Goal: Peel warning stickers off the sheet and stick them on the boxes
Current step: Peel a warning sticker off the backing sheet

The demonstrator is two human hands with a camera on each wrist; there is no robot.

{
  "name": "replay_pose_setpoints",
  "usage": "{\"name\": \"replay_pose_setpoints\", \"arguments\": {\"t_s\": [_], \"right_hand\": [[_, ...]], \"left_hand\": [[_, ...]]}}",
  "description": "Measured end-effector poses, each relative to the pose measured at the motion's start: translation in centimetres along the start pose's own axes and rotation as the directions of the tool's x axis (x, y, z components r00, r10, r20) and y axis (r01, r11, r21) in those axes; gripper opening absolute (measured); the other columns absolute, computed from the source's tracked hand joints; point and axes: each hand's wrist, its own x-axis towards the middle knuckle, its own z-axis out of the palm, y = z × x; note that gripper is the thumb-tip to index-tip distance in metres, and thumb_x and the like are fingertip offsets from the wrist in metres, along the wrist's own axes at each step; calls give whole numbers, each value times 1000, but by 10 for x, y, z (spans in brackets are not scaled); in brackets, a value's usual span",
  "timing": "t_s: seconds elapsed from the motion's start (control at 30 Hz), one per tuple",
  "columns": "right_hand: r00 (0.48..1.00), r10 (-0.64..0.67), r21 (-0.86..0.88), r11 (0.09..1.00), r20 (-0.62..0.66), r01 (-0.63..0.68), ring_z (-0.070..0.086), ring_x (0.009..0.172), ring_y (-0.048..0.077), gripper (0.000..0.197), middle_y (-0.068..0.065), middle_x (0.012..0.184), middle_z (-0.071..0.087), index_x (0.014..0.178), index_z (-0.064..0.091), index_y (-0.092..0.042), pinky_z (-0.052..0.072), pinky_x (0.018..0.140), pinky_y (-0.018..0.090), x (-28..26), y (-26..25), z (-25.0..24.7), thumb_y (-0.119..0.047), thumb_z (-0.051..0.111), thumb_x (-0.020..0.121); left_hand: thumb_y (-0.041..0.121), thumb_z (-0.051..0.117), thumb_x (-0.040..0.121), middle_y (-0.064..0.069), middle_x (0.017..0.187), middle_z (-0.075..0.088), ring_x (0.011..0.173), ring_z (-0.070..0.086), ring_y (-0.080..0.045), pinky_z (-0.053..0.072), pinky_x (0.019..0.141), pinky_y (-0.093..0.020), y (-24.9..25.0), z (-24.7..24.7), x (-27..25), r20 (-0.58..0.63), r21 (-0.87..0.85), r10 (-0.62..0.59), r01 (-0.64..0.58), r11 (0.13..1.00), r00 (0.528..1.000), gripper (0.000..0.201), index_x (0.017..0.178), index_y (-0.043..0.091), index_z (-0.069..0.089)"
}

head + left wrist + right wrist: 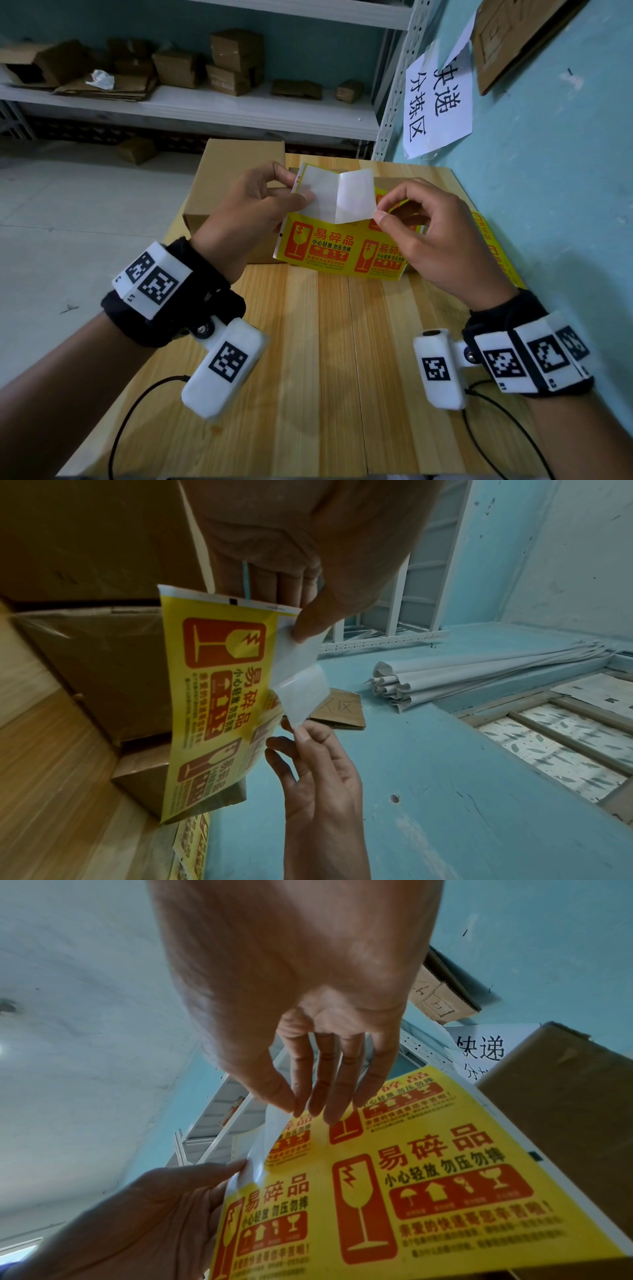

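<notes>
Yellow warning-sticker sheet (pixel 342 251) held up over the wooden table (pixel 325 342), in front of the cardboard boxes (pixel 236 178).
The left hand (pixel 246 209) pinches its white peeled-back flap (pixel 334 195); the right hand (pixel 431 233) pinches the flap's right corner between thumb and forefinger.

Head camera looks down from above; both wrist cameras look up close (each sees the sticker sheet (pixel 342 253)).

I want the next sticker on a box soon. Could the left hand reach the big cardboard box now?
Probably not yet: the left hand is pinching the sticker sheet, though the cardboard box sits just behind it, unobstructed.
</notes>
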Motion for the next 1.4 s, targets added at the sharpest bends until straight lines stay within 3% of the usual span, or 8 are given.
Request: {"name": "replay_pose_setpoints", "arguments": {"t_s": [0.37, 1.1, 1.4], "right_hand": [[1000, 19, -6, 1000, 3, -19, 65, 86, 9, 2, 1, 97, 67, 91, 68, -12, 50, 76, 12, 0, 2, -1, -14, 68, 92], [999, 32, -22, 999, -1, -32, 64, 86, 12, 4, 1, 95, 65, 89, 67, -14, 53, 78, 25, 1, 7, -2, -15, 68, 92], [999, 40, -13, 999, -3, -40, 65, 85, 12, 4, 2, 95, 66, 88, 67, -15, 52, 75, 19, 1, 7, -2, -15, 68, 92]], "left_hand": [[12, 61, 93, -6, 81, 73, 71, 71, -17, 56, 64, -27, -5, -2, 3, -16, 5, 9, -9, 1000, 1000, 13, 85, 17, 51], [9, 60, 93, -4, 76, 72, 66, 69, -15, 55, 59, -25, -7, -4, 6, -28, -7, 6, -6, 1000, 1000, 16, 82, 17, 51], [10, 61, 93, -6, 79, 72, 72, 69, -20, 54, 70, -35, -10, -4, 8, -47, 11, -10, 11, 1000, 999, 16, 82, 17, 51]]}}
